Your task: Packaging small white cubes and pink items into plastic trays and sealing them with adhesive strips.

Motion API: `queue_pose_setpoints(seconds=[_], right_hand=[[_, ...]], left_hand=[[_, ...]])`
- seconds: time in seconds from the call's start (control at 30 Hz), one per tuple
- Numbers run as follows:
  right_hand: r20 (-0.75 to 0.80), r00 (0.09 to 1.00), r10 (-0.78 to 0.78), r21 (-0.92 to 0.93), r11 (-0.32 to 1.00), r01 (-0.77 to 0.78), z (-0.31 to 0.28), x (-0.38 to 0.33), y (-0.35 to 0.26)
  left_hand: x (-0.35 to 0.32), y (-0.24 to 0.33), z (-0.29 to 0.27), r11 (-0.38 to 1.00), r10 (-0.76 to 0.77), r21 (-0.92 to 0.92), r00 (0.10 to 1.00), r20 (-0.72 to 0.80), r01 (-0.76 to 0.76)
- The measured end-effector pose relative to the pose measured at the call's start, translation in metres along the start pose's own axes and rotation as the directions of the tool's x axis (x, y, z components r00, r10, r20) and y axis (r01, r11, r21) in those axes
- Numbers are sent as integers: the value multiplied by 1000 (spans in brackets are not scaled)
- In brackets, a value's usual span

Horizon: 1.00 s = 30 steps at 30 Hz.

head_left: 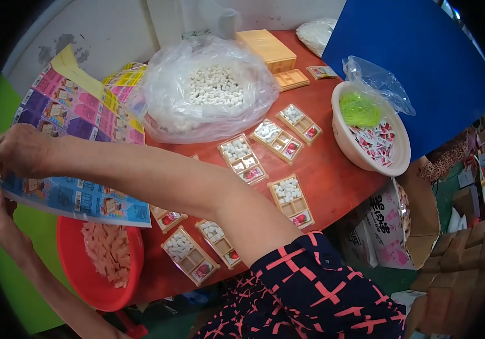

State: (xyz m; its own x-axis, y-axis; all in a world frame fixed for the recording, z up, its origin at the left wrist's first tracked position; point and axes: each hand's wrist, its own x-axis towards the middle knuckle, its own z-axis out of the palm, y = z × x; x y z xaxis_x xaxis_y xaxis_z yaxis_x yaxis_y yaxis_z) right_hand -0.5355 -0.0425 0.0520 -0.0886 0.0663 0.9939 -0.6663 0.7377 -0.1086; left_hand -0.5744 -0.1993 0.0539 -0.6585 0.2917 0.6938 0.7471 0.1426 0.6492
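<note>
A large printed sheet (78,107) with pink, purple and blue panels is held up at the far left. My right hand (22,151) closes on its left edge, the right forearm reaching across the table. Lower down, my left hand (8,220) pinches the sheet's lower left corner; its fingertips are partly hidden. Beneath the sheet is a red basin (132,271) of pinkish-tan pieces (108,254). Several small compartment trays (290,198) lie on the table, holding white pellets and red-printed sachets. My right arm covers part of the group.
An open clear plastic bag (163,85) of white pellets (217,86) stands at the back. Nearby are stacked tan trays (268,50). A cream basin (341,133) at right contains sachets and green strands (361,110). A blue panel (417,68) and cardboard box (423,243) flank the red table (338,186).
</note>
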Motion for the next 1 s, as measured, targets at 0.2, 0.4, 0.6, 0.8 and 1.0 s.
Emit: queue_pose_setpoints(seconds=[0.2, 0.4, 0.6, 0.8, 1.0], right_hand=[[-25, 974, -225, -214, 953, 215, -9, -2, -33], [-11, 990, -141, -103, 985, 139, -35, -29, -22], [112, 961, 253, 257, 927, -274, -54, -6, -67], [209, 942, 262, 226, 925, -307, -51, -9, -75], [189, 956, 224, 102, 964, -246, -55, -11, -76]], left_hand=[[47, -26, -31, 805, -252, -531, 963, 100, 265], [-16, 29, 23, 849, -186, -485, 978, 99, 210], [-41, 90, -9, 881, -117, -436, 978, 173, 182], [-44, 86, -14, 888, -180, -380, 957, 229, 258], [-48, 82, -7, 870, -184, -410, 952, 244, 273]])
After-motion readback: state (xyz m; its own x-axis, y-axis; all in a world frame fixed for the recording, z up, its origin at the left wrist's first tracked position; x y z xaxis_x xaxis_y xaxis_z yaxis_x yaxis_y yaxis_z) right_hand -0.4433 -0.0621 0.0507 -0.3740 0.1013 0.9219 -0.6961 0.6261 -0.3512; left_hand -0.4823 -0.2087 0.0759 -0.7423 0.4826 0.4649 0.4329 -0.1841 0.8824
